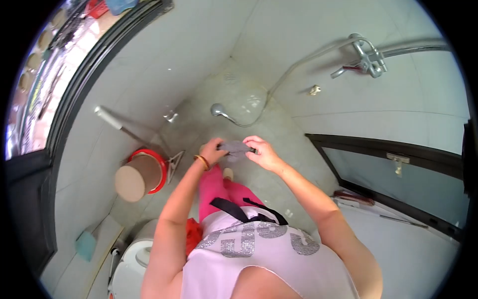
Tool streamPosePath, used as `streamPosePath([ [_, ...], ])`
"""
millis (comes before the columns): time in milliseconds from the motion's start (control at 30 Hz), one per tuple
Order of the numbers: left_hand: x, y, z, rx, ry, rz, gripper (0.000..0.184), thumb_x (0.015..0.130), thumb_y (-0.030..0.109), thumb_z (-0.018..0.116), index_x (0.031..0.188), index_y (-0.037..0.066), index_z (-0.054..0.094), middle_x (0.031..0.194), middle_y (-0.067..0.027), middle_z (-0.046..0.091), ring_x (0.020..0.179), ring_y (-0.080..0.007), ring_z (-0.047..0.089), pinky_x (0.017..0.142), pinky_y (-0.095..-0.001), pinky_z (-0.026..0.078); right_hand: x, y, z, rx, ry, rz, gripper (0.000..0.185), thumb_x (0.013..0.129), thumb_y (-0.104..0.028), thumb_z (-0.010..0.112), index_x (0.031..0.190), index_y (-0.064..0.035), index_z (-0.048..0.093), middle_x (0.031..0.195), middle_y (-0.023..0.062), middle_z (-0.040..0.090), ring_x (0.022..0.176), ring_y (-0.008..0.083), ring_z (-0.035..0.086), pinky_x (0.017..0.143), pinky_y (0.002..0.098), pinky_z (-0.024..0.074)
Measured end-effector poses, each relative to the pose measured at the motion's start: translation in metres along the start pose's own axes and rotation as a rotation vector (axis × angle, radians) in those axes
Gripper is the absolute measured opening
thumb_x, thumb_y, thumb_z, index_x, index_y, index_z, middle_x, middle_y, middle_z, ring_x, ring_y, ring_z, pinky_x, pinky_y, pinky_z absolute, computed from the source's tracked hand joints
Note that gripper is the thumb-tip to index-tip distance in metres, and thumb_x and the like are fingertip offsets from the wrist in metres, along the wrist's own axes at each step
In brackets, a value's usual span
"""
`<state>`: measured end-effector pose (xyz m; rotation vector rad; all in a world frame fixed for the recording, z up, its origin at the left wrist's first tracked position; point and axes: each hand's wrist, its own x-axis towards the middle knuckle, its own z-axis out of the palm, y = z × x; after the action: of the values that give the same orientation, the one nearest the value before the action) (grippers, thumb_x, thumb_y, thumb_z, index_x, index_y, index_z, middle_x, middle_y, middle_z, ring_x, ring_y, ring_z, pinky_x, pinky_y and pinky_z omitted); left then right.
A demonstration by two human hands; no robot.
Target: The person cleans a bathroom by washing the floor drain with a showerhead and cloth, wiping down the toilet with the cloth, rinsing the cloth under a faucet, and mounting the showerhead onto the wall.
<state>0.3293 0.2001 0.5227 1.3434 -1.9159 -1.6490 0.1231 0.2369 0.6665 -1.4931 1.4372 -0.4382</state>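
Observation:
A small grey cloth item (235, 148), possibly knitted, is stretched between my two hands in front of my body. My left hand (214, 151), with a bracelet at the wrist, pinches one end of it. The other end, with a dark edge, is between the fingers of my right hand (262, 154). Its exact kind cannot be made out. Below it are my pink trousers (214, 192) and a light shoe (228, 173). Beyond my hands a shower head (217, 109) lies on the wet floor.
A hose (298, 64) runs from the shower head to a wall tap (371, 64). Left stand a red bucket (162, 172), a beige cylinder (132, 178) and a white-handled tool (108, 118). A white toilet (127, 279) is lower left, a dark-framed door (388, 174) at right.

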Motion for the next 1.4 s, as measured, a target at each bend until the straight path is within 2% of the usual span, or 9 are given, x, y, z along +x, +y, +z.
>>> streamPosePath([
  [133, 0.044, -0.023, -0.021, -0.008, 0.061, -0.108, 0.043, 0.067, 0.023, 0.067, 0.101, 0.001, 0.053, 0.091, -0.0207, 0.059, 0.087, -0.0324, 0.058, 0.077, -0.0375, 0.045, 0.026, 0.068, -0.025, 0.114, 0.246, 0.054, 0.022, 0.077, -0.014, 0.059, 0.095, -0.0021, 0.058, 0.099, 0.0074, 0.056, 0.080, 0.0166, 0.054, 0.071, 0.0277, 0.0439],
  [267, 0.065, -0.027, -0.040, 0.107, 0.149, -0.118, 0.042, 0.068, 0.024, 0.068, 0.098, -0.001, 0.051, 0.083, -0.0177, 0.059, 0.077, -0.0303, 0.057, 0.070, -0.0356, 0.044, 0.024, 0.124, -0.076, 0.417, 0.504, 0.453, 0.032, 0.085, -0.031, 0.053, 0.104, -0.0055, 0.057, 0.094, 0.0021, 0.057, 0.085, 0.0120, 0.051, 0.074, 0.0262, 0.0430],
  [567, 0.118, -0.047, -0.062, 0.096, 0.450, -0.223, 0.045, 0.067, 0.023, 0.068, 0.099, -0.004, 0.052, 0.094, -0.0224, 0.059, 0.088, -0.0324, 0.058, 0.076, -0.0379, 0.045, 0.039, 0.211, -0.177, 0.351, 0.714, 0.680, 0.046, 0.081, -0.038, 0.054, 0.111, -0.0036, 0.052, 0.102, 0.0056, 0.054, 0.092, 0.0158, 0.049, 0.076, 0.0316, 0.0432],
  [667, 0.134, -0.031, -0.054, 0.002, 0.303, -0.364, 0.052, 0.069, 0.025, 0.068, 0.108, -0.004, 0.050, 0.095, -0.0195, 0.059, 0.086, -0.0274, 0.058, 0.077, -0.0330, 0.044, 0.054, 0.236, -0.213, 0.327, 0.712, 0.714, 0.055, 0.080, -0.042, 0.053, 0.118, -0.0032, 0.045, 0.110, 0.0094, 0.049, 0.097, 0.0194, 0.046, 0.079, 0.0350, 0.0424],
  [767, 0.162, -0.029, 0.001, 0.071, 0.522, -0.080, 0.045, 0.069, 0.024, 0.069, 0.101, -0.003, 0.051, 0.087, -0.0154, 0.060, 0.077, -0.0230, 0.057, 0.070, -0.0317, 0.045, 0.075, 0.279, -0.248, 0.328, 0.663, 0.730, 0.062, 0.078, -0.043, 0.054, 0.122, -0.0009, 0.041, 0.115, 0.0140, 0.047, 0.103, 0.0233, 0.046, 0.081, 0.0378, 0.0421],
  [967, 0.255, 0.012, 0.147, -0.216, 0.476, -0.247, 0.036, 0.067, 0.017, 0.069, 0.093, -0.001, 0.052, 0.073, -0.0141, 0.059, 0.069, -0.0226, 0.057, 0.064, -0.0322, 0.045, 0.126, 0.392, -0.300, 0.200, 0.683, 0.848, 0.084, 0.071, -0.049, 0.060, 0.129, 0.0048, 0.030, 0.125, 0.0205, 0.040, 0.110, 0.0303, 0.043, 0.074, 0.0416, 0.0460],
  [1067, 0.307, 0.032, 0.220, -0.237, 0.452, -0.304, 0.037, 0.067, 0.018, 0.069, 0.094, -0.002, 0.052, 0.076, -0.0155, 0.059, 0.072, -0.0247, 0.059, 0.066, -0.0326, 0.046, 0.140, 0.452, -0.323, 0.035, 0.652, 0.836, 0.083, 0.068, -0.048, 0.064, 0.124, 0.0068, 0.034, 0.118, 0.0204, 0.047, 0.101, 0.0301, 0.050, 0.071, 0.0397, 0.0473],
  [1133, 0.337, 0.035, 0.259, -0.242, 0.447, -0.318, 0.038, 0.067, 0.019, 0.069, 0.094, -0.002, 0.052, 0.078, -0.0164, 0.060, 0.074, -0.0260, 0.059, 0.067, -0.0328, 0.046, 0.145, 0.459, -0.329, -0.061, 0.421, 0.708, 0.077, 0.069, -0.045, 0.063, 0.121, 0.0055, 0.037, 0.118, 0.0236, 0.049, 0.101, 0.0359, 0.054, 0.085, 0.0381, 0.0411],
  [1400, 0.443, 0.038, 0.340, -0.166, 0.222, -0.305, 0.048, 0.069, 0.025, 0.068, 0.105, -0.002, 0.050, 0.097, -0.0194, 0.058, 0.092, -0.0292, 0.056, 0.078, -0.0348, 0.044, 0.152, 0.484, -0.312, -0.015, 0.497, 0.563, 0.052, 0.078, -0.024, 0.056, 0.116, 0.0038, 0.034, 0.106, 0.0256, 0.053, 0.101, 0.0390, 0.050, 0.085, 0.0397, 0.0400],
])
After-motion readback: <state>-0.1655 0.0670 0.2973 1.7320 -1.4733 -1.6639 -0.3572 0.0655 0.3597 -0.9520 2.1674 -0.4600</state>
